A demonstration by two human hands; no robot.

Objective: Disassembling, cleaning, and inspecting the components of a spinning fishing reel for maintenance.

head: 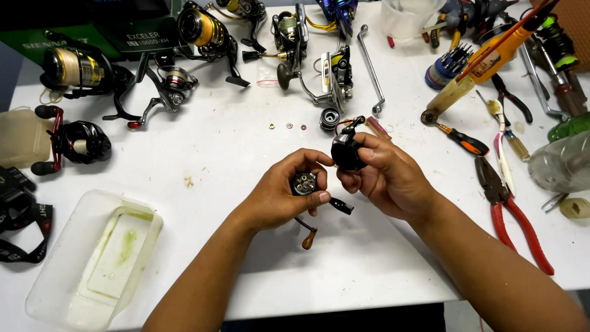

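My left hand (279,193) grips a fishing reel body (304,182) with its gear side up; the crank handle with a brown wooden knob (308,238) hangs below the hand. My right hand (384,175) holds a black reel part (347,150), just right of and slightly above the reel body, nearly touching it. Both hands hover over the white table (233,141) near its middle.
Several spinning reels (203,31) lie along the far edge, a black baitcast reel (77,142) at left. Small washers (287,126) lie beyond my hands. A clear plastic tray (92,261) sits front left. Red pliers (513,212), screwdrivers (464,141) and other tools crowd the right side.
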